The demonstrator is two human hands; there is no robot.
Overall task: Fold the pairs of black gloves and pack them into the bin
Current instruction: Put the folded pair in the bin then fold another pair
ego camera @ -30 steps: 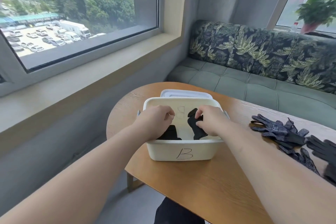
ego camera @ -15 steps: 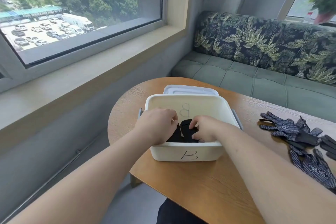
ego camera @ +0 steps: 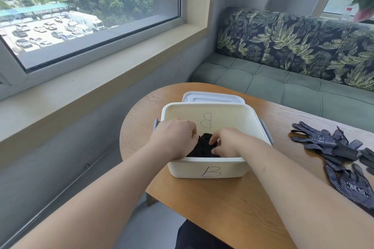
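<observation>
In the head view, the left hand [ego camera: 175, 137] and right hand [ego camera: 225, 142] sit close together inside the white bin [ego camera: 206, 169] marked B. Their fingers are curled on the folded black gloves [ego camera: 202, 147] lying in it. The bin stands on the tabletop [ego camera: 212, 202], with loose gloves [ego camera: 327, 143] well apart on its right.

Both forearms are bare, uncovered along all the length that shows from the near edge. Left hand [ego camera: 175, 137] and right hand [ego camera: 227, 143] are bare too. Fingers [ego camera: 215, 137] are plain, nail detail too small to tell. Black clothing [ego camera: 199, 236] shows at near bottom centre; garment type unclear.
</observation>
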